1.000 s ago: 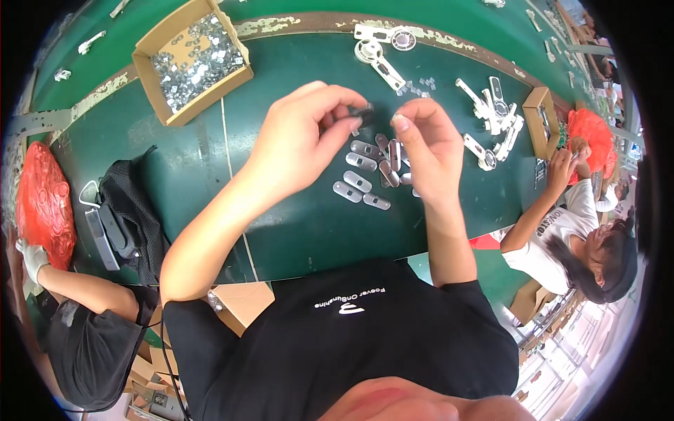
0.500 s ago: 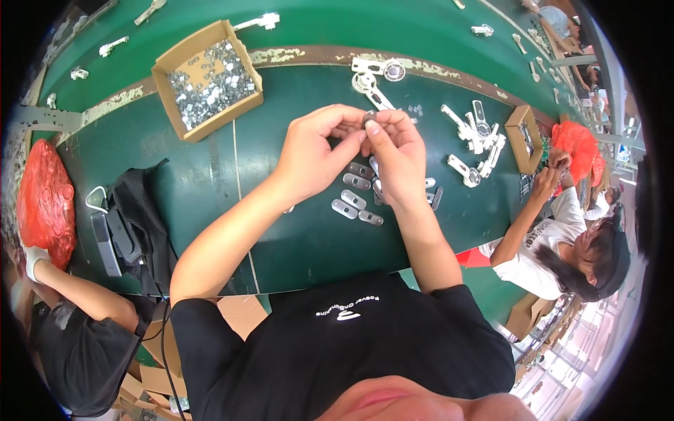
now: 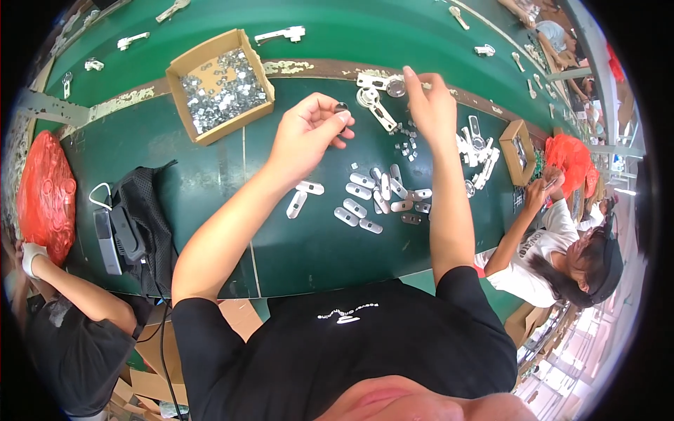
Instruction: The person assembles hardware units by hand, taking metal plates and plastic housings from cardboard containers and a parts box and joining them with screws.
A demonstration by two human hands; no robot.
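Note:
My left hand point(image 3: 306, 133) is closed over the table, pinching a small dark rounded piece point(image 3: 342, 108) between thumb and fingertips; most of that piece is hidden. To its right, my right hand point(image 3: 431, 111) is raised with index finger stretched and fingers apart, holding nothing I can see. Beside its fingertips lies a white jointed part with a round disc point(image 3: 395, 88), joined or touching another white arm point(image 3: 376, 105). Small clear-grey clips point(image 3: 406, 146) lie just below. Nearer me are several oval silver plates with slots point(image 3: 354, 208), and two more plates point(image 3: 297, 203) sit apart at left.
A cardboard box of small metallic pieces point(image 3: 181, 98) stands at the back left. More white jointed parts point(image 3: 484, 158) and a small box point(image 3: 511, 156) are at right. A black mesh bag point(image 3: 144, 217) lies left. Co-workers sit on both sides; a green belt point(image 3: 351, 31) runs behind.
My hands have come apart. The right moved right and away from me to the white part; the left shifted slightly left, keeping the dark piece. Plates and clips formerly covered now show.

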